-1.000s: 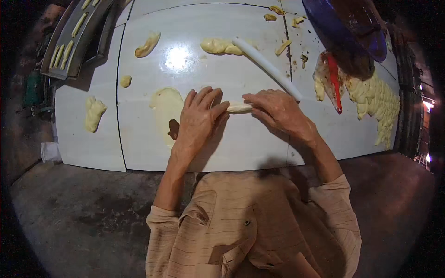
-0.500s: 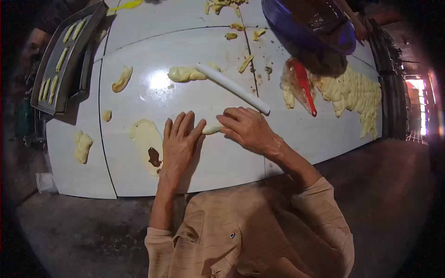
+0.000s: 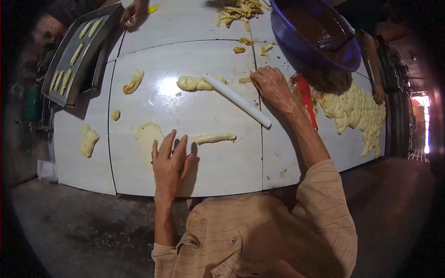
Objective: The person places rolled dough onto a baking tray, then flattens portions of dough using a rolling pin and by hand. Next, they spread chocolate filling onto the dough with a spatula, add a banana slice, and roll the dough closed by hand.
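My left hand (image 3: 170, 162) is open, fingers spread, over the edge of a flat, thin sheet of pale dough (image 3: 147, 133). It hides much of that sheet. Just right of it lies a slim rolled dough stick (image 3: 215, 138), touched by neither hand. My right hand (image 3: 274, 88) reaches farther out, its fingers closed on the end of a small yellow strip (image 3: 244, 80). A white rolling pin (image 3: 241, 103) lies slantwise beside that hand, one end resting on a thick dough piece (image 3: 191, 83).
A purple basin (image 3: 279, 28) of brown liquid stands far right, near a red-handled tool (image 3: 306, 97) and a dough slab (image 3: 354, 111). Yellow strips (image 3: 240, 11) are heaped at the back. A metal tray (image 3: 69, 51) holds dough sticks; another person's hand (image 3: 133, 15) is beside it.
My right hand has left the rolled dough stick and moved away to the yellow strip. My left hand has drawn back slightly from the stick. Another person's hand has appeared by the tray.
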A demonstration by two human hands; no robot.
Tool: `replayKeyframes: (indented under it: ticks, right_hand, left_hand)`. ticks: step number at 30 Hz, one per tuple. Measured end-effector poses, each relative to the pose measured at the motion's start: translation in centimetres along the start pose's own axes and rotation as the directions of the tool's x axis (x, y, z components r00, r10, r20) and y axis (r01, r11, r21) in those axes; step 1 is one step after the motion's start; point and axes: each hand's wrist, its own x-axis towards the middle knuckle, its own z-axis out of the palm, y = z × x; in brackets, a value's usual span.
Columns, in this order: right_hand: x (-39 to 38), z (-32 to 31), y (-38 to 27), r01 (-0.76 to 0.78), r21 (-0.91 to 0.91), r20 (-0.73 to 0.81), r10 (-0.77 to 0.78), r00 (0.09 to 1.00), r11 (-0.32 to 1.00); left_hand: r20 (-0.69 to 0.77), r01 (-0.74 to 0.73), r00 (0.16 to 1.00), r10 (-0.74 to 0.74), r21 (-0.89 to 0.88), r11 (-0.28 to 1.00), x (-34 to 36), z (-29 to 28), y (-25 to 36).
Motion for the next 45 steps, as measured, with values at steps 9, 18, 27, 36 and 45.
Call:
replayKeyframes:
  ticks: [9, 18, 27, 36, 45]
  right_hand:
    - [-0.1, -0.4, -1.6, -0.126, 0.079, -0.064, 0.132, 0.989, 0.989]
    - [0.1, -1.1, -2.4, -0.273, -0.141, 0.057, 0.283, 0.957, 0.952]
    - [3.0, -0.4, -2.2, -0.489, -0.221, 0.254, 0.534, 0.807, 0.844]
    - [2.4, 0.1, -2.7, -0.490, -0.157, 0.068, 0.504, 0.861, 0.858]
    - [1.9, -3.0, -7.1, -0.621, -0.127, 0.056, 0.631, 0.774, 0.773]
  left_hand:
    - [-0.192, 0.359, 0.915, -0.354, -0.010, 0.933, -9.3, -2.2, -3.1]
    - [-0.220, 0.311, 0.923, -0.317, -0.066, 0.948, -10.3, -3.8, -7.1]
    - [-0.215, 0.255, 0.935, -0.281, -0.142, 0.956, -9.4, -6.1, -12.6]
    - [-0.212, 0.204, 0.945, -0.249, -0.216, 0.955, -10.3, -5.9, -16.2]
    - [-0.182, 0.173, 0.959, -0.219, -0.235, 0.956, -11.7, -6.2, -17.1]
